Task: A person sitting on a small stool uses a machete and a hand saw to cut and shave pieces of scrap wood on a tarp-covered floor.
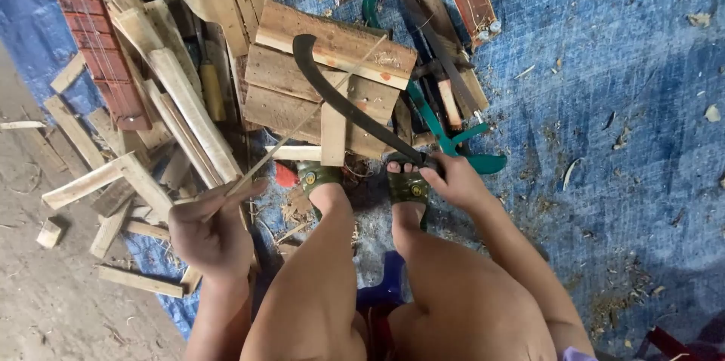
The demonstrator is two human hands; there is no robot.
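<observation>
The thin wooden strip [302, 128] is pinched in the left hand [215, 232], its long axis running up-right over the wooden block [302, 78]. The curved knife [343, 100] is gripped by the right hand [457, 180], blade crossing the strip.

I count one curved blade [343, 100], one thin stick [302, 123], two green sandals [319, 177], and one blue tarp [604, 66].

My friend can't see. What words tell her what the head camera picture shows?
Seen from above, a seated person's right hand grips a curved dark blade over a wooden block, while the left hand holds a thin stick. Wood scraps litter a blue tarp.
</observation>
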